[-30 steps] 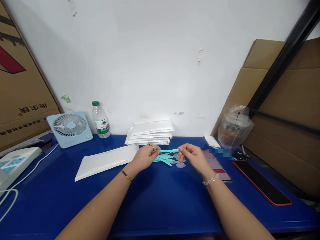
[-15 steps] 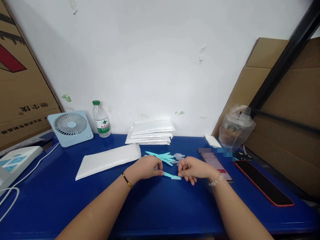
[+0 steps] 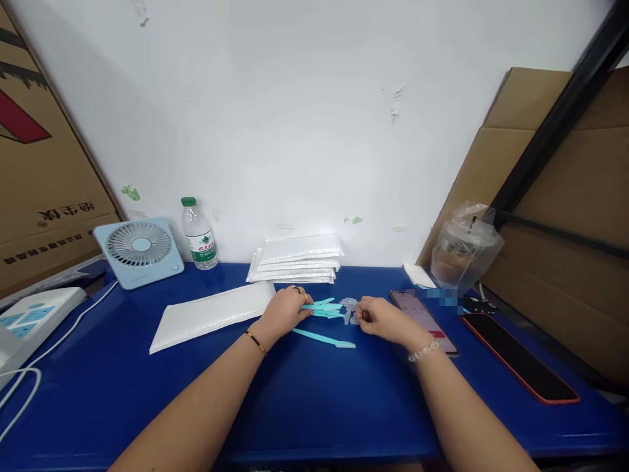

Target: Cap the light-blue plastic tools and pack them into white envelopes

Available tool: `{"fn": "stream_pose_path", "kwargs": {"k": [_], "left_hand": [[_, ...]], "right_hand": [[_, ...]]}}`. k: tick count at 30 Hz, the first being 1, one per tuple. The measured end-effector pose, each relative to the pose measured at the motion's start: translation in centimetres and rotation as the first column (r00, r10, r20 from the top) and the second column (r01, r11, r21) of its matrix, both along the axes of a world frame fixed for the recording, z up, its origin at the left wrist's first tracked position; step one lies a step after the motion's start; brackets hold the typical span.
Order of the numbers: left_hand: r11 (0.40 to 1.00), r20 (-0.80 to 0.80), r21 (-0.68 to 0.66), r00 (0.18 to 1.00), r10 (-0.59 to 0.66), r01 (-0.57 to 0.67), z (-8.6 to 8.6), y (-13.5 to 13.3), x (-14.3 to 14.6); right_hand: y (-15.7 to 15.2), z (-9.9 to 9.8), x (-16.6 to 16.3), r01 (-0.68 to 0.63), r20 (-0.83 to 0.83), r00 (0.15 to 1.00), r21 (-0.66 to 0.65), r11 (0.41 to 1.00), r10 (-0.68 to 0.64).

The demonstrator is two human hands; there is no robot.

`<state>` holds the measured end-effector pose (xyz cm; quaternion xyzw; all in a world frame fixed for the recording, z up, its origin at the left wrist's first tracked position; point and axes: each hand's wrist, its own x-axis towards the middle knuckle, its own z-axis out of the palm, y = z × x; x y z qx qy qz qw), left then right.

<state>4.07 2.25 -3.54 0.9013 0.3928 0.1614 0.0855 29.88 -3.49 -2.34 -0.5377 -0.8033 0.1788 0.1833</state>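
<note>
My left hand (image 3: 287, 311) pinches the near ends of turquoise eyebrow razors (image 3: 324, 309) lying in a loose pile at the middle of the table. Just in front of that pile, a single eyebrow razor (image 3: 324, 338) lies apart, its pale blade end pointing right. Small clear plastic caps (image 3: 348, 308) are heaped beside the pile's right end. My right hand (image 3: 378, 318) is closed at the right edge of this heap, fingertips on a cap and partly hidden by the hand itself.
A white padded mailer (image 3: 211, 318) lies at left, with a stack of mailers (image 3: 297, 259) against the wall. Two phones, one lit (image 3: 432, 328) and one dark (image 3: 521, 357), lie right. A fan (image 3: 140, 252), bottle (image 3: 199, 236) and bagged drink cup (image 3: 464, 249) stand behind.
My left hand has let go of the single razor, now lying on the table, and moved back to the pile. My right hand has shifted back to the caps.
</note>
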Motion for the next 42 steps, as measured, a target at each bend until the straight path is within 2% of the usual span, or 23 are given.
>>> {"fn": "stream_pose_path", "kwargs": {"k": [3,8,12,15,19,26,30,33,35,38,40,42], "left_hand": [[1.000,0.028,0.000,1.000,-0.003,0.003,0.3,0.1,-0.1],[0.998,0.080,0.054,0.997,0.022,-0.026,1.0,-0.3,0.0],[0.998,0.158,-0.047,0.986,0.059,-0.052,1.1,-0.6,0.2],[0.992,0.213,-0.121,0.975,0.064,-0.038,1.0,-0.7,0.2],[0.983,0.268,-0.182,0.962,0.059,-0.010,1.0,-0.7,0.2],[0.978,0.309,-0.207,0.951,0.033,0.033,1.1,-0.9,0.4],[0.959,0.312,-0.275,0.950,0.027,0.063,1.2,-1.3,0.9],[0.945,0.245,-0.324,0.969,0.042,0.042,1.4,-1.8,1.2],[0.950,0.180,-0.310,0.983,0.023,0.034,1.5,-2.2,1.3],[0.936,0.081,-0.342,0.995,-0.054,0.078,1.5,-2.8,1.4],[0.936,0.029,-0.343,0.997,-0.070,0.076,1.3,-2.9,1.4],[0.970,-0.006,-0.243,1.000,-0.024,0.022,1.0,-2.7,1.4]], "right_hand": [[-0.1,0.3,-0.1,0.028,-0.076,0.997,-0.007,1.000,-0.029],[0.0,0.6,0.0,0.133,-0.327,0.937,0.002,0.991,-0.125],[0.2,1.0,0.0,0.187,-0.561,0.801,-0.095,0.978,-0.207],[0.2,1.2,-0.2,0.145,-0.696,0.678,-0.190,0.971,-0.237],[0.3,0.8,-0.5,0.140,-0.770,0.590,-0.197,0.970,-0.242],[0.9,-0.5,-1.6,0.143,-0.791,0.572,-0.164,0.976,-0.217],[0.6,-0.4,-2.5,0.078,-0.762,0.617,-0.186,0.979,-0.194],[0.3,0.1,-2.4,0.021,-0.661,0.734,-0.207,0.978,-0.156],[0.2,0.4,-1.6,0.039,-0.534,0.837,-0.162,0.986,-0.120],[0.3,0.2,0.0,0.092,-0.289,0.953,-0.003,0.996,-0.089],[0.6,-0.2,0.7,0.079,-0.134,0.988,0.059,0.995,-0.071],[0.8,-0.7,1.0,0.042,-0.020,0.999,0.067,0.997,-0.040]]}}
